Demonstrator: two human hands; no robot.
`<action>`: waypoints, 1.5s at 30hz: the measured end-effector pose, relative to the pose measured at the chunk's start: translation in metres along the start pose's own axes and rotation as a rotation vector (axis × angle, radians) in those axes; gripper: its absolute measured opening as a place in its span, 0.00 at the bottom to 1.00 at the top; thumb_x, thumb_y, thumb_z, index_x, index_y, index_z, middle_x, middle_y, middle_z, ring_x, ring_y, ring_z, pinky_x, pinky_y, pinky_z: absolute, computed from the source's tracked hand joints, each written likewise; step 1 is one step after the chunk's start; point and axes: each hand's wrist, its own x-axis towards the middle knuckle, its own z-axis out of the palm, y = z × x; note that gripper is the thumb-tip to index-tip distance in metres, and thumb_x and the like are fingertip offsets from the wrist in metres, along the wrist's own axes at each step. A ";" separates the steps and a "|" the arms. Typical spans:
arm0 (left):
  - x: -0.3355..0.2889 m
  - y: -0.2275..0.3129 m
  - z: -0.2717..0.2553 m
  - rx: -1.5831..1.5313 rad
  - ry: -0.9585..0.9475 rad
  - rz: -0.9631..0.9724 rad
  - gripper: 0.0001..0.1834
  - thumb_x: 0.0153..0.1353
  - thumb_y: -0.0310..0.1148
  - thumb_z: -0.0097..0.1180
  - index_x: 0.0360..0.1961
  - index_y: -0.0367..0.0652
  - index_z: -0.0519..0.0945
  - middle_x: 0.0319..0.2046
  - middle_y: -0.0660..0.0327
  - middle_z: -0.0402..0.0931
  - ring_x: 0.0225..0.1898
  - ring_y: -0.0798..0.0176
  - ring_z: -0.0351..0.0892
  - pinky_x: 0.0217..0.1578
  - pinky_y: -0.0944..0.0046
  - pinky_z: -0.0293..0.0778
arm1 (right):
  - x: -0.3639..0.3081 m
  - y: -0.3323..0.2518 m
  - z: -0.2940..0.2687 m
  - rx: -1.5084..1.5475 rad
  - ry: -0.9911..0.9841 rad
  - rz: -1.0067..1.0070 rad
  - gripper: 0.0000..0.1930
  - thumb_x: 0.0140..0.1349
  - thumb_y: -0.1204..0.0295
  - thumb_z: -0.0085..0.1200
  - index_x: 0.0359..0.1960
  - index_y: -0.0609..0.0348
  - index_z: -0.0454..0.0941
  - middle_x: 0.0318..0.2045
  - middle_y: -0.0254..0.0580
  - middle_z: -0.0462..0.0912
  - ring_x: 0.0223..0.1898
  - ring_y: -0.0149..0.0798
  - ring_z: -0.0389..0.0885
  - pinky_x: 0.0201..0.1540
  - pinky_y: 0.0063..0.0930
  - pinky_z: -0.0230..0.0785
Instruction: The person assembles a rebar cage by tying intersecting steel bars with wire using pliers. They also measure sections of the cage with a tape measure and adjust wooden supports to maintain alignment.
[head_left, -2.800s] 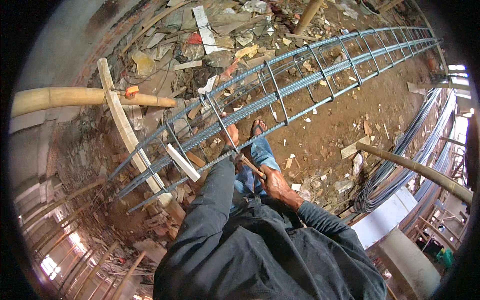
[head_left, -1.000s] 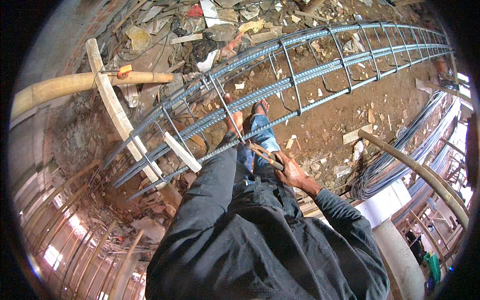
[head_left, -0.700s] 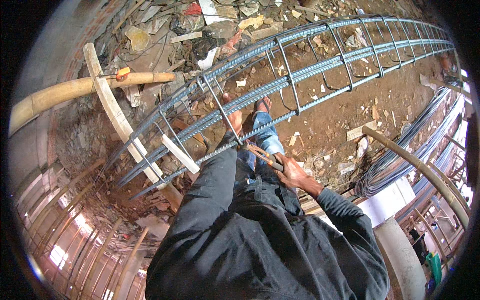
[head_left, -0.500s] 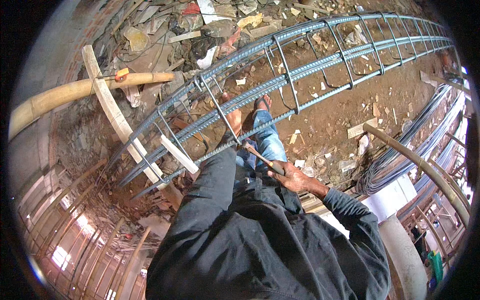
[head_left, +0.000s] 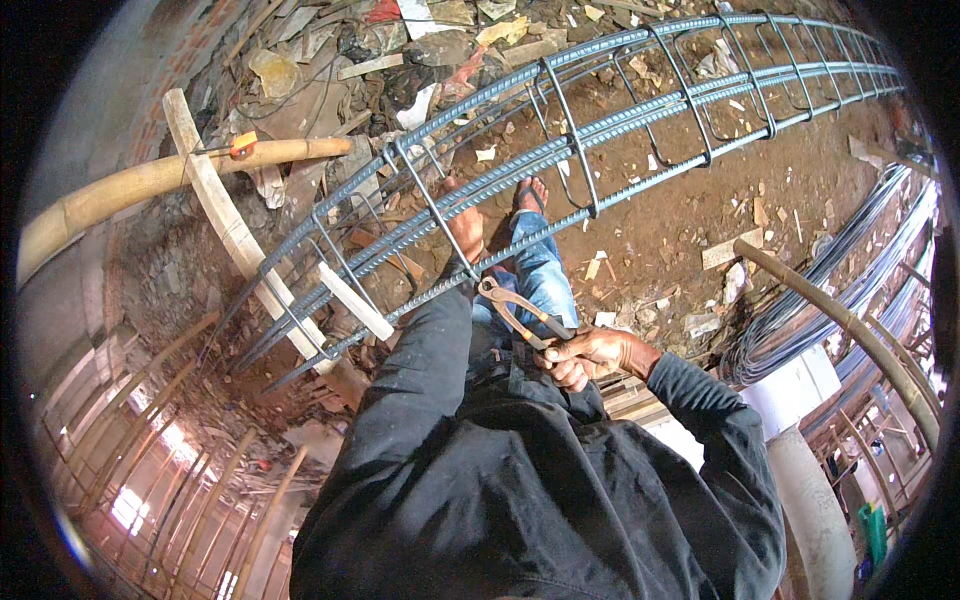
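My right hand [head_left: 588, 356] is wrapped round the handles of a pair of pincers [head_left: 513, 303]. Its handles are spread apart, and the rounded head points at the near bar of a long rebar cage [head_left: 640, 190]. Through the cage reaches my left arm; the left hand [head_left: 464, 228] is beside a square stirrup [head_left: 428, 203], under the paired middle bars. Its fingers look curled, but the bars partly cover them, and what they hold cannot be made out. Ribbed bars and several stirrups run off to the far right.
A wooden batten [head_left: 225, 225] crosses under the cage's left end, beside a bamboo pole [head_left: 110, 195]. A short pale strip [head_left: 356, 302] lies across the bars. Wire coils [head_left: 830, 270] and another bamboo pole [head_left: 840, 325] are at right. Rubble litters the ground beyond the cage.
The pincers' handles have spread apart and their head is now seen broadside. My right hand has shifted its grip slightly. My left hand stays at the stirrup.
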 end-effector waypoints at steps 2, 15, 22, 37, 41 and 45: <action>0.001 -0.003 0.003 0.028 0.076 0.169 0.30 0.75 0.28 0.55 0.74 0.28 0.66 0.58 0.38 0.78 0.57 0.37 0.81 0.60 0.39 0.76 | 0.001 -0.005 0.008 0.009 -0.137 -0.005 0.12 0.79 0.59 0.58 0.49 0.54 0.77 0.27 0.20 0.61 0.25 0.21 0.58 0.27 0.20 0.54; 0.007 -0.007 -0.002 -0.147 0.137 0.121 0.24 0.80 0.38 0.52 0.70 0.36 0.74 0.55 0.49 0.77 0.57 0.49 0.76 0.60 0.50 0.68 | -0.006 0.003 0.051 -0.858 0.455 -0.400 0.32 0.55 0.83 0.66 0.62 0.61 0.66 0.31 0.33 0.78 0.22 0.28 0.81 0.22 0.25 0.77; -0.001 -0.033 -0.008 0.142 -0.110 0.111 0.42 0.65 0.34 0.65 0.78 0.38 0.65 0.67 0.42 0.76 0.68 0.39 0.73 0.74 0.39 0.60 | -0.013 0.000 0.038 -0.932 0.408 -0.386 0.37 0.65 0.66 0.65 0.72 0.65 0.63 0.36 0.41 0.82 0.34 0.39 0.85 0.38 0.36 0.82; 0.006 0.016 -0.008 0.104 0.241 0.267 0.24 0.79 0.29 0.53 0.73 0.37 0.72 0.56 0.42 0.80 0.53 0.41 0.80 0.57 0.47 0.75 | 0.022 0.018 0.030 -1.354 0.799 -0.655 0.15 0.78 0.62 0.59 0.55 0.58 0.75 0.32 0.43 0.80 0.32 0.50 0.79 0.39 0.45 0.73; 0.015 0.037 -0.029 -0.028 -0.097 -0.150 0.24 0.76 0.31 0.53 0.70 0.33 0.73 0.53 0.38 0.82 0.53 0.37 0.83 0.58 0.43 0.75 | 0.017 0.014 0.018 -0.713 0.464 -0.388 0.10 0.79 0.64 0.58 0.53 0.55 0.76 0.31 0.28 0.71 0.29 0.29 0.70 0.33 0.32 0.68; 0.025 0.050 -0.040 -0.241 -0.169 -0.380 0.26 0.77 0.34 0.53 0.72 0.38 0.72 0.50 0.42 0.82 0.49 0.40 0.83 0.54 0.42 0.76 | 0.012 0.011 0.010 -0.008 -0.025 -0.089 0.14 0.79 0.62 0.59 0.57 0.54 0.75 0.28 0.26 0.65 0.26 0.25 0.63 0.29 0.25 0.63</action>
